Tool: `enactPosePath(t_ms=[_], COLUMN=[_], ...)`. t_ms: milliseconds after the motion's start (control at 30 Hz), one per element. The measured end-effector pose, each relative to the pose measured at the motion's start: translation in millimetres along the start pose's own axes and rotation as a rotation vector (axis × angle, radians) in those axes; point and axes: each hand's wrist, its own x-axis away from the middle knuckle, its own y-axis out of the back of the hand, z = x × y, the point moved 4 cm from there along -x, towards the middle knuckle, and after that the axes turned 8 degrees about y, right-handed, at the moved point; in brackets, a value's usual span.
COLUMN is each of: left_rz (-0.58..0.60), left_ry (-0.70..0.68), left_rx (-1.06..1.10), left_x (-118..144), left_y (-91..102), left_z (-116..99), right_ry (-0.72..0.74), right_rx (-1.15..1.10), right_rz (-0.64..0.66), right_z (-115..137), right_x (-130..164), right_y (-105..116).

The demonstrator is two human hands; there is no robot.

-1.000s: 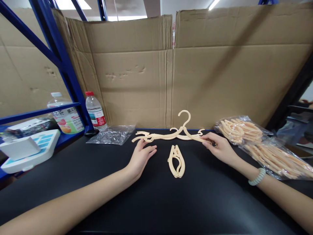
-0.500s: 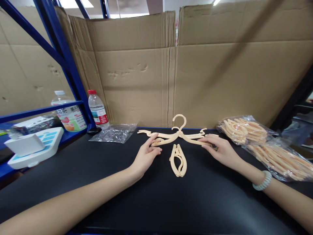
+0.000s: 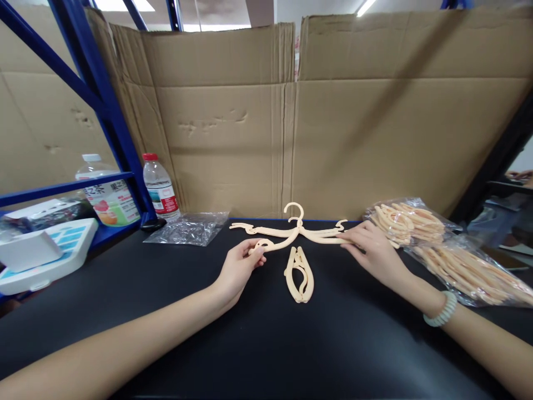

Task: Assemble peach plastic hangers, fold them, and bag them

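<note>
Pinching a folding hanger (image 3: 291, 236), left hand (image 3: 237, 269) at nine o'clock, right hand (image 3: 372, 251) at three; we judge it light, stiff, hinged

Cream hangers on a black table
Peach-cream open hanger (image 3: 291, 232) and folded hanger (image 3: 298, 268); black table (image 3: 266, 344); brown cardboard (image 3: 375, 128); blue rack (image 3: 104, 100); red-capped bottle (image 3: 160, 189); pale green bracelet (image 3: 440, 310)
</note>
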Motion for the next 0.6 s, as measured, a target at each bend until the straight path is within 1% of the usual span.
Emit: enactPosePath(t_ms=[133, 333, 433, 600], left_rz=[0.028, 0.032, 0.03, 0.032], left_ry=[-0.023, -0.03, -0.034, -0.038], left_rx=[-0.065, -0.078, -0.082, -0.083], left_x=[1, 3, 4, 4], left_y=[-1.8, -2.0, -2.8, -3.3], left_z=[-2, -3, -5, -5], right_ry=[-0.025, 0.016, 0.013, -0.035], right_rx=[0.23, 0.4, 0.389, 0.246], right_rz=[0.014, 0.006, -0.006, -0.053], right_z=[1, 11, 8, 6], right_x=[-1, -3, -2, -1], right_y=[11, 14, 12, 12])
